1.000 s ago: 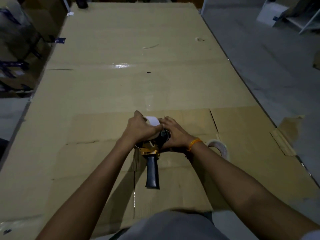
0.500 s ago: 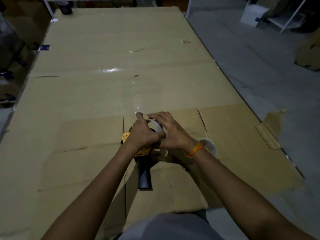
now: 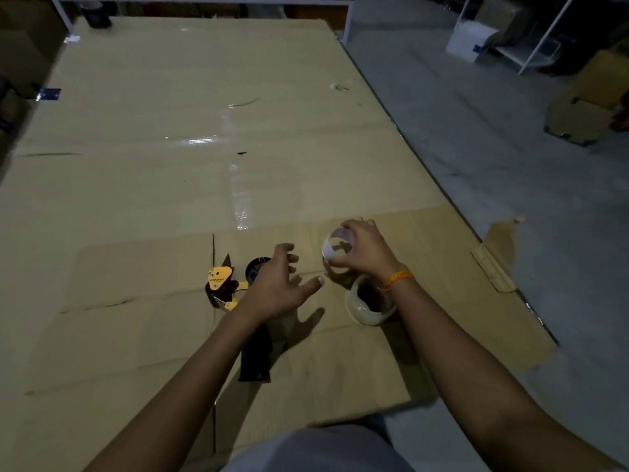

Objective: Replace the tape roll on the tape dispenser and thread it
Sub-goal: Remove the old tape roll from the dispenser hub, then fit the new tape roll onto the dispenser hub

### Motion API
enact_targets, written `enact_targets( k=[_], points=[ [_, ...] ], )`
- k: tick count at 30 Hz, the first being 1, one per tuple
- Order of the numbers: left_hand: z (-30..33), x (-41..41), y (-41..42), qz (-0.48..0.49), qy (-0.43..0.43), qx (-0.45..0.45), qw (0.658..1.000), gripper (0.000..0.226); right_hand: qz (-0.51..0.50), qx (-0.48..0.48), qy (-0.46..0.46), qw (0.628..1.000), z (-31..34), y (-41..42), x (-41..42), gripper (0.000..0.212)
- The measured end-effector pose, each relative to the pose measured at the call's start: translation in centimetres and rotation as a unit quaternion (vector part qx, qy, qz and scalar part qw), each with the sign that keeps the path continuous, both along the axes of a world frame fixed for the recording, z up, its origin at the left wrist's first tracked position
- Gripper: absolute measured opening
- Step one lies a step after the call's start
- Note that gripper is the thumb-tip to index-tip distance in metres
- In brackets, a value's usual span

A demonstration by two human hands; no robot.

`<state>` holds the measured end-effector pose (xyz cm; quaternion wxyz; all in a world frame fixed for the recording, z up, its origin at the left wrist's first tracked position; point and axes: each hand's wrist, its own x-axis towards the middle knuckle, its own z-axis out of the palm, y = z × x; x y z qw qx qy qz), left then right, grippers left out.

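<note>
A yellow and black tape dispenser (image 3: pixel 224 284) lies on the cardboard-covered table (image 3: pixel 170 131), its black handle (image 3: pixel 256 356) pointing toward me and its black hub bare. My left hand (image 3: pixel 279 284) hovers over the dispenser with fingers spread, holding nothing. To the right, my right hand (image 3: pixel 367 250) grips an empty white cardboard core (image 3: pixel 335 248), lifted off the dispenser. A full roll of clear tape (image 3: pixel 369 304) lies flat on the cardboard just below my right wrist.
The table's right edge runs diagonally, with grey floor beyond it. A dark cup (image 3: pixel 97 15) stands at the far left corner. Flattened cardboard pieces (image 3: pixel 497 267) overhang the right edge. White shelving (image 3: pixel 510 39) and boxes stand far right.
Both hands were clasped around the core on the dispenser. Now my right hand has pulled the core off to the right, and my left hand has let go and spread.
</note>
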<state>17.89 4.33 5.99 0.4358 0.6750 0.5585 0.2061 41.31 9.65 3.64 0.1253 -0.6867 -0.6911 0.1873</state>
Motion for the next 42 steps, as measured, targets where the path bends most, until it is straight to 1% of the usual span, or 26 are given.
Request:
enact_targets(
  k=[3, 5, 9, 10, 11, 12, 14, 15, 18, 19, 22, 24, 26, 29, 32, 35, 37, 39, 42],
  points=[
    [-1.0, -0.2, -0.4, -0.007, 0.021, 0.038, 0.999, 0.058, -0.025, -0.017, -0.016, 0.999, -2.7, 2.1, 1.6, 0.092],
    [-1.4, -0.4, -0.6, -0.015, 0.026, 0.037, 0.999, 0.041, -0.019, -0.023, -0.026, 0.999, -3.8, 2.9, 2.2, 0.088],
    [-2.2, -1.2, -1.3, -0.022, 0.041, 0.032, 0.998, 0.03, 0.017, -0.038, -0.016, 0.999, -1.8, 1.6, 1.2, 0.051],
    [-2.5, -1.4, -1.5, -0.017, 0.045, 0.033, 0.998, 0.028, 0.016, -0.039, -0.007, 0.999, -1.3, 1.4, 1.1, 0.047],
    [-2.6, -1.6, -1.7, -0.013, 0.045, 0.031, 0.998, 0.027, 0.008, -0.038, 0.009, 0.999, -1.3, 1.2, 1.2, 0.049],
    [-2.8, -1.8, -2.0, -0.009, 0.043, 0.028, 0.999, 0.026, -0.012, -0.038, 0.037, 0.999, -0.7, 0.8, 1.2, 0.059],
    [-2.8, -2.0, -2.9, 0.001, 0.027, 0.026, 0.999, 0.023, -0.075, -0.043, 0.1, 0.991, 0.5, -0.5, 1.8, 0.095],
    [-2.9, -2.3, -3.5, 0.01, 0.017, 0.032, 0.999, 0.02, -0.097, -0.045, 0.122, 0.987, 1.0, -1.3, 2.3, 0.108],
    [-2.9, -3.2, -5.4, 0.068, -0.005, 0.061, 0.996, 0.009, -0.127, -0.076, 0.144, 0.979, 1.9, -5.1, 3.8, 0.124],
    [-3.0, -3.7, -6.1, 0.101, -0.014, 0.07, 0.992, 0.008, -0.129, -0.09, 0.139, 0.978, 2.0, -6.4, 4.1, 0.13],
    [-3.0, -5.0, -8.1, 0.196, -0.029, 0.086, 0.976, 0.009, -0.119, -0.128, 0.077, 0.982, 0.6, -10.1, 3.8, 0.144],
    [-3.5, -6.0, -9.2, 0.228, -0.022, 0.088, 0.969, 0.011, -0.106, -0.129, 0.024, 0.986, -0.9, -11.5, 3.0, 0.145],
    [-4.7, -7.0, -10.2, 0.244, -0.015, 0.067, 0.967, 0.018, -0.115, -0.121, 0.008, 0.986, -2.4, -12.1, 2.3, 0.142],
    [-6.8, -8.0, -11.4, 0.25, -0.02, 0.02, 0.968, 0.024, -0.138, -0.079, 0.023, 0.987, -3.4, -12.2, 1.9, 0.139],
    [-8.0, -8.4, -12.5, 0.242, -0.015, -0.013, 0.97, 0.024, -0.151, -0.046, 0.068, 0.985, -3.4, -12.2, 1.7, 0.137],
    [-8.9, -8.4, -13.1, 0.255, -0.024, -0.025, 0.966, 0.025, -0.119, -0.017, 0.088, 0.989, -2.6, -11.6, 0.0, 0.127],
    [-9.0, -8.3, -13.3, 0.257, -0.035, -0.028, 0.965, 0.026, -0.104, -0.003, 0.148, 0.984, -1.7, -10.8, -2.2, 0.119],
    [-8.9, -8.2, -13.3, 0.253, -0.039, -0.036, 0.966, 0.026, -0.085, 0.014, 0.171, 0.981, -1.0, -9.5, -4.7, 0.121],
    [-8.6, -8.3, -13.2, 0.245, -0.049, -0.055, 0.967, 0.025, -0.033, 0.021, 0.154, 0.987, -0.3, -7.3, -8.6, 0.125]
  ],
)
